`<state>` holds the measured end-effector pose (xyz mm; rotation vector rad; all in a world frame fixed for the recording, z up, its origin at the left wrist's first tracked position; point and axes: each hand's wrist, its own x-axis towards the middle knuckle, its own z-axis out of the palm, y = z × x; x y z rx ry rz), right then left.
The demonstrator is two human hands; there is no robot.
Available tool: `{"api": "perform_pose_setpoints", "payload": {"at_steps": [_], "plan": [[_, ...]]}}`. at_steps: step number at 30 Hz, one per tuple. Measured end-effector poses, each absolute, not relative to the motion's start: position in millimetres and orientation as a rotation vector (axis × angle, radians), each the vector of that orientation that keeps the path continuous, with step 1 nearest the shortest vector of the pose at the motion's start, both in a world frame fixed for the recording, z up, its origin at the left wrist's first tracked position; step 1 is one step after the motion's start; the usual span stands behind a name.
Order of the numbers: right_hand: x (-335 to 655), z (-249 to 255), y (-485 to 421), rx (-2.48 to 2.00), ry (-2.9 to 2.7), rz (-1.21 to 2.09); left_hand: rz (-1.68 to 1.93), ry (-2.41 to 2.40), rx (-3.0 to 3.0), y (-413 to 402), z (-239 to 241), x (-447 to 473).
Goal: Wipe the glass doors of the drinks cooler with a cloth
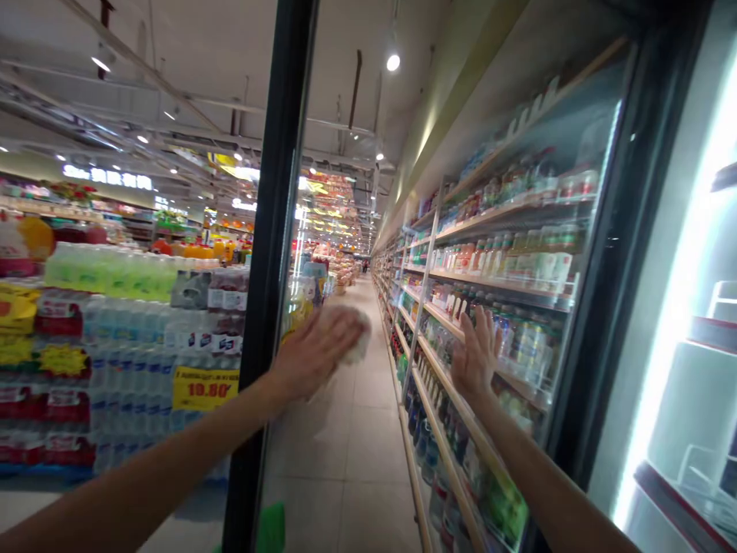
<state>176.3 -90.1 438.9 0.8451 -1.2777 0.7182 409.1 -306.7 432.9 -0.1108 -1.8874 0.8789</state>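
Note:
A glass door (345, 438) with a black frame (270, 192) stands right in front of me, and the aisle shows through it. My left hand (314, 349) lies over a pale cloth (360, 338) held against the pane; both are blurred by motion. To its right, my right hand (477, 357) is raised with the fingers spread and nothing in it. It is at the glass, though I cannot tell whether the palm touches it.
Beside the door on the right is a lit cooler interior (685, 399) with shelves. Shelves of bottles (535, 261) show in the pane. Stacked drink packs (127, 338) with a yellow price sign (206, 388) stand left. A green object (272, 528) shows low by the frame.

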Motion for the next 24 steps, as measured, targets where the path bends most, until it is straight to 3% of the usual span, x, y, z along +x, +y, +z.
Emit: {"api": "perform_pose_setpoints", "payload": {"at_steps": [2,6,11,16,21,24], "plan": [[176.6,439.3,-90.2,0.842,-1.270,0.735,0.799,-1.845,0.008,-304.8,442.9,406.6],[177.0,439.0,-88.6,0.883,-1.267,0.787,1.090,-1.962,-0.591,-291.4,444.0,392.4],[174.6,437.0,-80.1,0.977,-1.248,0.898,0.861,-1.898,-0.196,-258.3,454.3,361.5],[170.5,434.9,-72.3,1.081,-1.229,0.923,1.111,-1.994,-0.838,-231.7,449.5,330.6],[168.9,434.3,-69.1,1.114,-1.210,0.962,0.772,-1.942,-0.296,-224.0,490.4,315.5],[169.5,434.7,-68.4,1.105,-1.204,0.951,0.923,-1.961,-0.586,-224.3,504.7,314.0]]}}
